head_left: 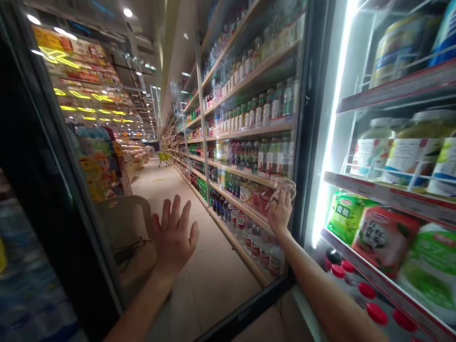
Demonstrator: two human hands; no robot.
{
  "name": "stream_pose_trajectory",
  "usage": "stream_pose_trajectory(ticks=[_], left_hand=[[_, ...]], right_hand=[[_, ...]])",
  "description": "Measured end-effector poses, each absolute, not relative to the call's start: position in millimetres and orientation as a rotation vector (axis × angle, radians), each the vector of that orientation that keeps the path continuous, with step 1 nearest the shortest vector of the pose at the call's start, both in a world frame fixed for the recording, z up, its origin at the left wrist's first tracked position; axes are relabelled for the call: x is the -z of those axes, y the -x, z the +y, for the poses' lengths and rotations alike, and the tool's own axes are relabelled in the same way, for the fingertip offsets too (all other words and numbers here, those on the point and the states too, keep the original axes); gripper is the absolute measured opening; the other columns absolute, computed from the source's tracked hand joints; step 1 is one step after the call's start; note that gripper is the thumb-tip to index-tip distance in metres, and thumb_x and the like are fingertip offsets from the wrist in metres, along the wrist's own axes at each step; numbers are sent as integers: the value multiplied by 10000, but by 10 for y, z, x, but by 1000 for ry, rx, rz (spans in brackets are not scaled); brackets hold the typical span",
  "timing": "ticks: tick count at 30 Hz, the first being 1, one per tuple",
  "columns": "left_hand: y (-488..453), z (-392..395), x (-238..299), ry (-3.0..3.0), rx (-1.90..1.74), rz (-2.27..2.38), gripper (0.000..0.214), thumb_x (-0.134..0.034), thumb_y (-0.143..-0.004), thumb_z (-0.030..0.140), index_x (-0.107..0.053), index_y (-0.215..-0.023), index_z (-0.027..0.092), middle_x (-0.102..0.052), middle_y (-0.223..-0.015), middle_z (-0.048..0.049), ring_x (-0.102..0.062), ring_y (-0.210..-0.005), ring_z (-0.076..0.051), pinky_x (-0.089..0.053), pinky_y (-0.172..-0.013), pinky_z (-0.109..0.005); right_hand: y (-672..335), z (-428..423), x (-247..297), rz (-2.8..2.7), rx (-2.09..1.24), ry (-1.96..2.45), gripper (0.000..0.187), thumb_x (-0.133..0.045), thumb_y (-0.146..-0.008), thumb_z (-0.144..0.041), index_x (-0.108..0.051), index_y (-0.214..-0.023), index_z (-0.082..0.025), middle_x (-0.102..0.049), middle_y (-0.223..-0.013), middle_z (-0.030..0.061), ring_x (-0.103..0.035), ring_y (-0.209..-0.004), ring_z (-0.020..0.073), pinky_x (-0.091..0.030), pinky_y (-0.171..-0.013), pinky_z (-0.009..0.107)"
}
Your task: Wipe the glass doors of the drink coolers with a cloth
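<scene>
A glass door (221, 299) with a dark frame stands before me. My left hand (174, 237) is raised in the lower middle, fingers spread and palm toward the glass; whether it touches the pane I cannot tell. Nothing is in it. Farther right, my right hand (281, 209) presses a crumpled light cloth (288, 189) to the pane, close to the frame's right upright. Part of the cloth is hidden under the fingers.
To the right is a lit fridge with bottles (374, 147) on wire-fronted shelves, green and red packs (386, 237), and red-capped bottles (366, 289) lower down. Through the glass show long shelves of drinks, a beige chair (124, 204), a tiled aisle (156, 175) and a green cart (164, 156).
</scene>
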State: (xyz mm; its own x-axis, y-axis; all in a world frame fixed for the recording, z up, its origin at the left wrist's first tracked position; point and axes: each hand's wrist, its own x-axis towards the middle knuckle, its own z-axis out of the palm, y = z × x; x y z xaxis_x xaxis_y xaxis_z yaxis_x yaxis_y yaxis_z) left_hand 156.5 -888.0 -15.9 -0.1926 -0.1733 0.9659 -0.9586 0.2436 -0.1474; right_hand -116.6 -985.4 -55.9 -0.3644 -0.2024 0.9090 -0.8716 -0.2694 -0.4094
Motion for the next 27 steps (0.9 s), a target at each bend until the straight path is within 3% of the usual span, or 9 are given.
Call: stream_pose_trajectory(ticks=[4,7,13,15,21,27], left_hand=[[-1502,-8852,323,-1125,-1045,-1572,647,-526,-799,230,-291,-1400,203,-252,-1479,-114,-135,-1393,-268,-74,-1120,-485],[-1514,-8855,358,-1117,-1055,-1572,641,-535,-792,232,-310,-1392,201,-266,-1474,-115,-142,-1392,-266,-77,-1121,-475],[-1510,-8845,354,-1095,-1067,-1582,609,-535,-789,213,-351,-1369,196,-275,-1471,-110,-154,-1392,-246,-83,-1124,-460],[-1464,-8838,374,-1097,-1054,-1569,569,-538,-787,211,-399,-1339,193,-258,-1478,-110,-148,-1393,-260,-75,-1122,-477],[-1421,-8812,439,-1098,-1020,-1565,459,-545,-801,244,-500,-1256,193,-309,-1457,-110,-172,-1388,-258,-83,-1124,-469],[-1414,-8760,430,-1098,-989,-1581,405,-534,-813,231,-538,-1216,186,-369,-1422,-125,-208,-1377,-253,-110,-1123,-463]], right_hand=[[556,-9579,663,-1075,-1419,-1712,492,-403,-823,-231,-421,-1314,-234,-383,-1390,112,-224,-1352,279,-273,-1047,515],[278,-9461,682,-789,-1248,-1885,446,-471,-792,-245,-502,-1235,-286,-416,-1374,60,-242,-1345,265,-234,-1076,500],[769,-9751,699,-1275,-1676,-1386,554,-329,-851,-198,-278,-1401,-174,-300,-1430,175,-251,-1341,285,-333,-1002,533],[720,-9712,769,-1309,-1658,-1385,567,-326,-856,-195,-240,-1416,-165,-296,-1434,181,-226,-1354,286,-322,-1012,537],[454,-9514,890,-857,-1311,-1816,522,-463,-799,-202,-428,-1317,-246,-427,-1378,79,-257,-1349,249,-245,-1084,488],[988,-9835,807,-1458,-1814,-1324,522,-299,-856,-245,-374,-1354,-108,-366,-1394,200,-299,-1317,296,-323,-999,560]])
